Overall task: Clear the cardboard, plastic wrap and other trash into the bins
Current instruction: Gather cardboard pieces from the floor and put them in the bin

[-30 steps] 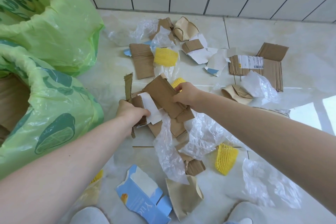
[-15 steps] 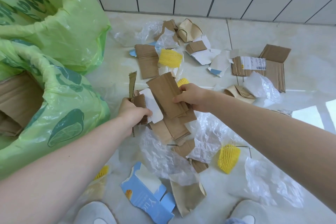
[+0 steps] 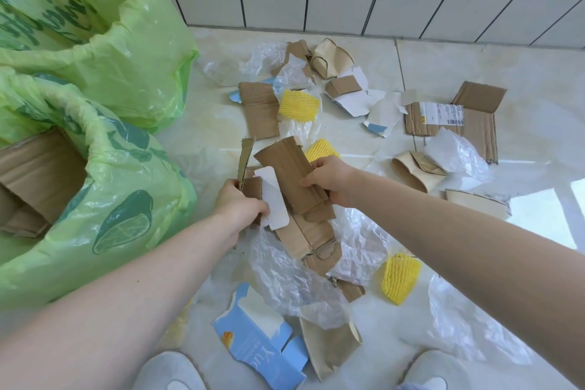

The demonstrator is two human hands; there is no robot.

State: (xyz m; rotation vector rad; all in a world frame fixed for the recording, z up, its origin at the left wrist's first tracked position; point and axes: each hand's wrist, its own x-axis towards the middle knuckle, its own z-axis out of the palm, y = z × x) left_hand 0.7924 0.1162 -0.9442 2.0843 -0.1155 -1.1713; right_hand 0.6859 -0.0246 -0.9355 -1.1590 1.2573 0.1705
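Far left, two bins lined with pale green printed plastic bags: the rear green-bagged bin [image 3: 104, 25] shows only its liner, the nearer green-bagged bin [image 3: 95, 187] has brown cardboard sheets [image 3: 34, 180] standing inside. Just right of the near bin, the person's left hand [image 3: 239, 203] is curled round a clutch of small pieces: a narrow torn strip of brown cardboard [image 3: 245, 157] sticking upright, a stubby brown piece, and a white rounded card [image 3: 273, 199] under the thumb. Touching that bundle, a long folded slab of brown corrugated cardboard [image 3: 294, 180] is gripped along its right edge by the right hand [image 3: 332, 180], fingers wrapped over it; its lower end hangs above crumpled clear plastic wrap [image 3: 285, 275] on the pale tiled floor [image 3: 443, 66]. Near the feet, a torn blue-and-white carton [image 3: 253, 345] beside a flattened brown paper cup [image 3: 329, 345]. Rightward: a yellow foam net sleeve [image 3: 399, 279] and more clear film. Farther back, a flat brown cardboard panel [image 3: 258, 111], another yellow foam net [image 3: 297, 104], and at far right a flattened cardboard box with a white shipping label [image 3: 456, 117].
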